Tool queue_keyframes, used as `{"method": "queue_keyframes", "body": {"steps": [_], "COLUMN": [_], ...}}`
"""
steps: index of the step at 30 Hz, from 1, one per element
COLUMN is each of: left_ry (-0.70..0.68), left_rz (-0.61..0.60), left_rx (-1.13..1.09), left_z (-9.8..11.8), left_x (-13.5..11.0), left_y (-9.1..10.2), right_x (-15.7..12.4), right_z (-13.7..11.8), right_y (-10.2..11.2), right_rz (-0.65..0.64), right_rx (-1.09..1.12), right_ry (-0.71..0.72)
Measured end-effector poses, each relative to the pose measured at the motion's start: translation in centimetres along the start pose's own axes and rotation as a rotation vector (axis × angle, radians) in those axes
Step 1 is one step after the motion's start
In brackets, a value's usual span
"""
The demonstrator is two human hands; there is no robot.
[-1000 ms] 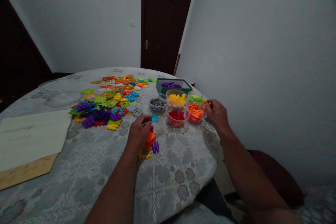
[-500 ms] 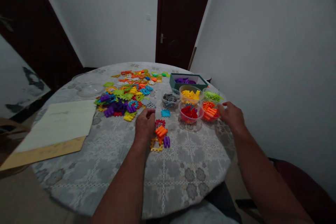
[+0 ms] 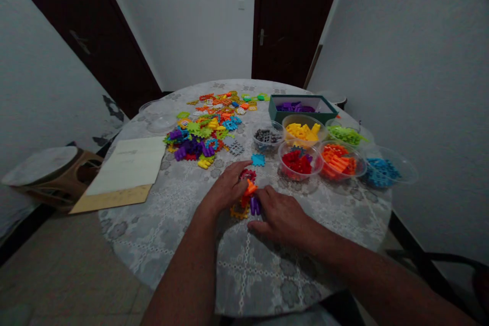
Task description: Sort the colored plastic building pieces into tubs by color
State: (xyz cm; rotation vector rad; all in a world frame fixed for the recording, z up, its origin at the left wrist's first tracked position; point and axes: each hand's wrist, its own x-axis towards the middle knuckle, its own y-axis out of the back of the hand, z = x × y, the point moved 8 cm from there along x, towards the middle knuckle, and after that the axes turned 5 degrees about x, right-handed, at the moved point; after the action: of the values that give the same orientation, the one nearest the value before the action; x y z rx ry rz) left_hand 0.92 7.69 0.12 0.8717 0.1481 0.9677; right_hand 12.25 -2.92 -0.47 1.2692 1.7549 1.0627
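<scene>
On the table, a small group of plastic building pieces lies between my two hands: a red frame piece (image 3: pixel 248 175), an orange piece (image 3: pixel 250 188), a purple piece (image 3: pixel 255 206) and a yellow square frame (image 3: pixel 239 211). My left hand (image 3: pixel 227 186) rests on their left side, its fingers apart around the red frame and the thumb touching the orange piece. At their right, my right hand (image 3: pixel 280 212) has its thumb spread from its fingers, with fingertips against the orange piece and close to the purple one. A light-blue square piece (image 3: pixel 257 160) lies just beyond.
Clear tubs hold grey (image 3: pixel 267 136), yellow (image 3: pixel 303 132), red (image 3: pixel 299 162), orange (image 3: pixel 338 161), green (image 3: pixel 347 135) and blue pieces (image 3: pixel 382 172). A green box (image 3: pixel 324 108) has purple pieces. Mixed pieces (image 3: pixel 194 143) are heaped left of centre. Paper (image 3: pixel 130 165) lies at the left edge.
My right hand has moved left from beside the tub of orange pieces to the small group. My left hand has reached in over the red frame. The view has shifted, showing the blue tub.
</scene>
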Motion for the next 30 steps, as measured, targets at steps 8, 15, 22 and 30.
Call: {"method": "queue_keyframes", "body": {"steps": [8, 15, 22, 30], "left_ry": [-0.041, 0.076, 0.146, 0.195], "left_rz": [0.068, 0.242, 0.298, 0.435], "left_rx": [0.248, 0.26, 0.236, 0.26], "left_z": [1.4, 0.9, 1.6, 0.8], "left_x": [0.0, -0.2, -0.9, -2.1], "left_y": [-2.3, -2.7, -2.0, -0.7], "right_x": [2.5, 2.7, 2.5, 2.5], "right_z": [1.3, 2.4, 2.6, 3.1], "right_y": [-0.9, -1.1, -0.7, -0.4], "right_rz": [0.065, 0.116, 0.121, 0.178], "right_rx": [-0.05, -0.017, 0.016, -0.03], "right_ry": [-0.093, -0.069, -0.054, -0.069]}}
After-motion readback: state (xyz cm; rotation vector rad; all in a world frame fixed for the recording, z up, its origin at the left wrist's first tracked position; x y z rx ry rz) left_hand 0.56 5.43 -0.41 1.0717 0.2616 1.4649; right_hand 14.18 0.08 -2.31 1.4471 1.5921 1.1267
